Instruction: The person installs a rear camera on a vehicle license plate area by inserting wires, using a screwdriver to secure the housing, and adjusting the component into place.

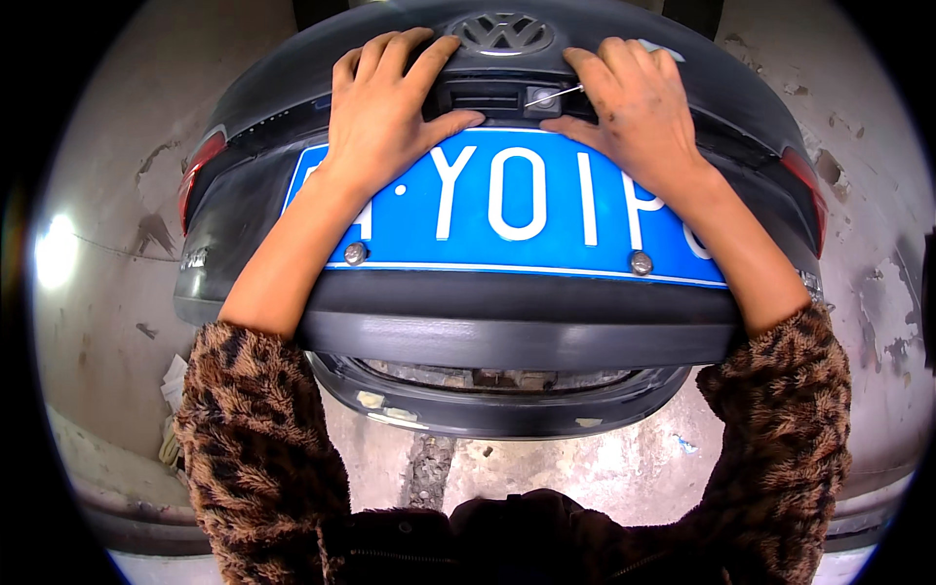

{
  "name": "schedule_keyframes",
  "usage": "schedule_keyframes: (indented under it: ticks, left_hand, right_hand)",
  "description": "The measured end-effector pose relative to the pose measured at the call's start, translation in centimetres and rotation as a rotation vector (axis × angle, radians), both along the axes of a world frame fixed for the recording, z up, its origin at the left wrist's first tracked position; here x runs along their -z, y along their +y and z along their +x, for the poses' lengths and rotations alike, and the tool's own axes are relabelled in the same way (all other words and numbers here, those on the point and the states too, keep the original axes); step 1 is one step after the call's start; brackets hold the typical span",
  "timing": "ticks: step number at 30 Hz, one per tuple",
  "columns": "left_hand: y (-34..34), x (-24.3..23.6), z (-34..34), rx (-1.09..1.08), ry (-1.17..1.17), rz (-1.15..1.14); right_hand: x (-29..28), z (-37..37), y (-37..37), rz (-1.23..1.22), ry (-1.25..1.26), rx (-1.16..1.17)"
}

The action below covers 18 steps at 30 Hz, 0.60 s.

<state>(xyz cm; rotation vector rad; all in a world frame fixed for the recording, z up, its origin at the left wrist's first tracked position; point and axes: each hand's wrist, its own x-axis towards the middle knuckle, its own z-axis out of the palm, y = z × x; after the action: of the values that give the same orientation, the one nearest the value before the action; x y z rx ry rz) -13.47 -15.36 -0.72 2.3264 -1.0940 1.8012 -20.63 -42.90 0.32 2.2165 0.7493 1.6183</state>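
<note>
My left hand point(382, 115) rests on the dark trunk lid point(283, 83) of a car. Its fingers are spread over the handle ledge, and the thumb lies along the top edge of a blue licence plate point(565, 195). On the other side my right hand point(639, 109) presses on the lid, with its thumb by the plate's upper edge. A thin metal screwdriver shaft point(561, 94) sticks out between that thumb and forefinger; its handle is hidden in the palm. The shaft crosses a small square camera unit point(542, 101) in the recess beside the slotted trunk handle point(486, 100).
Two round bolts, a left bolt point(356, 253) and a right bolt point(641, 262), sit low on the plate. A round badge point(503, 34) is above the recess. Below is the rear bumper point(487, 414) with pale scuffed patches. Red tail lights flank the lid; stained concrete floor surrounds the car.
</note>
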Motion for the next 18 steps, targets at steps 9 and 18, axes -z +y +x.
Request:
schedule_keyframes:
  ticks: [9, 18]
  left_hand:
    - [0.4, -0.9, -1.0, 0.096, 0.014, 0.07]
    - [1.0, -1.2, -1.0, 0.149, 0.015, 0.118]
  right_hand:
    - [-0.9, -0.9, 0.7, -0.088, 0.011, 0.063]
    - [-1.3, -1.5, 0.8, -0.173, 0.032, 0.03]
